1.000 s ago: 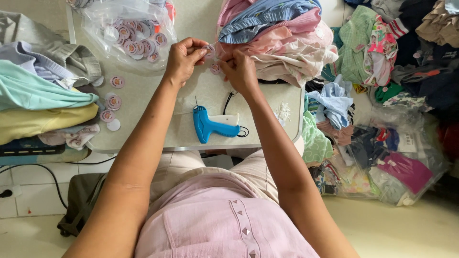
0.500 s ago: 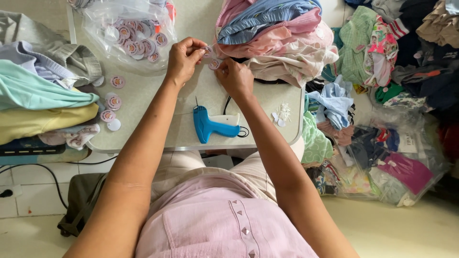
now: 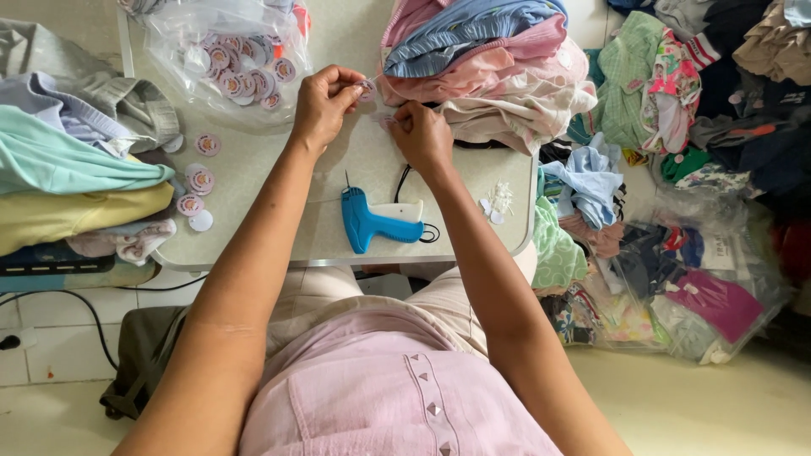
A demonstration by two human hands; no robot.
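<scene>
Just beyond the blue tagging gun (image 3: 378, 221) that lies on the bench (image 3: 338, 169), both hands meet over the bench top, at the near edge of the heap of folded garments (image 3: 490, 67). The left hand (image 3: 323, 105) pinches a small round paper tag (image 3: 367, 87) between thumb and forefinger, fingers (image 3: 342, 82) narrow and closed on it; the right hand (image 3: 422, 135), just right of it, has its fingers curled tight on something thin between the two hands, though what exactly it grips is too small to tell. The tag looks to be in preparation, judged from the gun lying untouched below the hands. Much seems left: up and left of the gun a clear plastic bag (image 3: 228, 59) holds many more round tags, a few loose tags (image 3: 196, 181) lie at the gun's left beside the stack of folded clothes (image 3: 76, 177), and small white fasteners (image 3: 498, 201) lie to the gun's right. Both forearms reach forward from the body, converging, wrists slightly bent, elbows out over the lap.
</scene>
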